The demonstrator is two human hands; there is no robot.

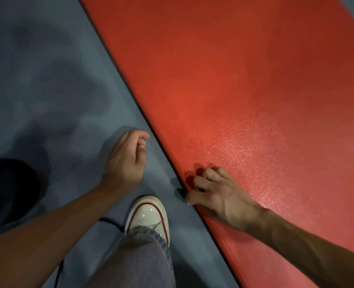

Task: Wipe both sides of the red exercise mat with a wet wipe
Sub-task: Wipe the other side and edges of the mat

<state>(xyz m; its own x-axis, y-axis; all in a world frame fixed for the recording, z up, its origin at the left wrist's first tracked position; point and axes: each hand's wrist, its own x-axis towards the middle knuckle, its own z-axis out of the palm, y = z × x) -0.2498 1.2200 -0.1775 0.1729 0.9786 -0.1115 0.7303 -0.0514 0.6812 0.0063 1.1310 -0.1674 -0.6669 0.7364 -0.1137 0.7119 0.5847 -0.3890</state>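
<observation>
Right hand (217,193) on red mat (244,90) edge, thumb beneath.

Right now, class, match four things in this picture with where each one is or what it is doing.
Things:
1. right hand
2. left hand
3. shoe
4. mat

Places or states:
A. flat on the grey floor
B. gripping the mat's edge
C. curled above the floor, beside the mat
D. standing on the floor between the arms

Pairs: 1-B, 2-C, 3-D, 4-A
</observation>
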